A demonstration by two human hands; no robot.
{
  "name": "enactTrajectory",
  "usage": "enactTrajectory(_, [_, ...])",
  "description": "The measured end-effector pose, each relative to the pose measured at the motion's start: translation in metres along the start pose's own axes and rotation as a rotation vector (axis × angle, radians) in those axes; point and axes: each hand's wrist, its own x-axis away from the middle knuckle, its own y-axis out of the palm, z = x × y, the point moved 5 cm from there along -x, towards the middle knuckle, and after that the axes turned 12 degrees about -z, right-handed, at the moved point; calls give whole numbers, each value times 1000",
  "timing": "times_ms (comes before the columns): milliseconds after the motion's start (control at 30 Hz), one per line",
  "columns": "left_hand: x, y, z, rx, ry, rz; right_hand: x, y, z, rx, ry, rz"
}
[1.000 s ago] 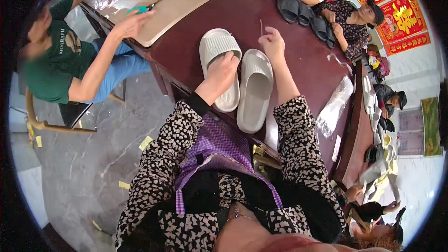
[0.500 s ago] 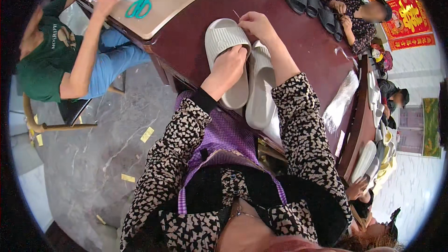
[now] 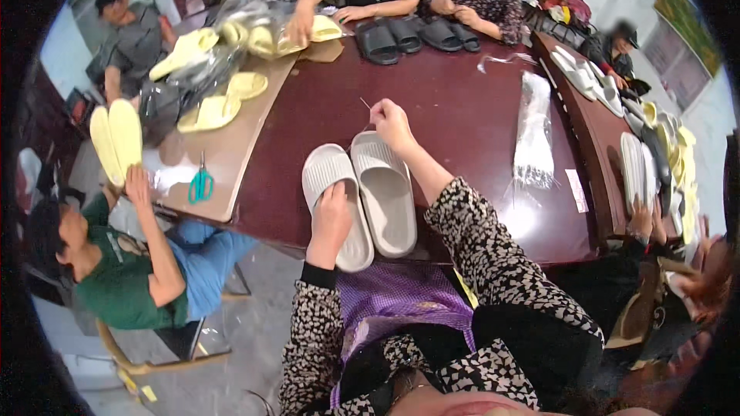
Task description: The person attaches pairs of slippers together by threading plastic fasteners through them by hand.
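Note:
A pair of light grey slippers lies side by side on the dark red table, toes pointing away from me. My left hand (image 3: 331,214) is at the left slipper (image 3: 358,245), its fingers closed on the edge of the strap and partly hidden by it. Just above the toe of the right slipper (image 3: 389,212), my right hand (image 3: 391,125) pinches a thin, pale strand (image 3: 365,104) that sticks out from its fingertips. The strand is too fine to tell more of.
A bundle of clear, thin strands (image 3: 533,131) lies to the right. Black slippers (image 3: 378,42) stand at the far edge. Teal scissors (image 3: 201,183) and yellow slippers (image 3: 212,113) are on the left board. At the left, a person in green holds yellow slippers (image 3: 116,139); others sit around.
The view has tilted up, showing more of the far side. My right hand still pinches the strand near the toes. The person in green now holds up yellow slippers.

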Motion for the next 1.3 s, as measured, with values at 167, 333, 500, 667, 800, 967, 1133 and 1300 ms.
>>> enactTrajectory(167, [-6,10,18,41,107,-13,38,-24,29,-222,88,70])
enactTrajectory(333, [-41,-19,43,305,-17,10,52,-44,20,-364,-107,179])
enactTrajectory(500, [-104,-9,65,256,185,57,66,-40,30,-459,-43,198])
enactTrajectory(667, [-138,42,37,596,-107,-262,76,-35,32,-524,-26,224])
enactTrajectory(800, [-144,52,26,768,-198,-316,75,-34,38,-614,54,198])
enactTrajectory(967, [-142,48,18,1010,-290,-185,74,-39,34,-703,144,154])
enactTrajectory(1133, [-141,43,20,1160,-284,-110,71,-43,18,-645,127,114])
enactTrajectory(1300, [-138,42,18,1280,-302,-68,74,-38,11,-414,29,101])
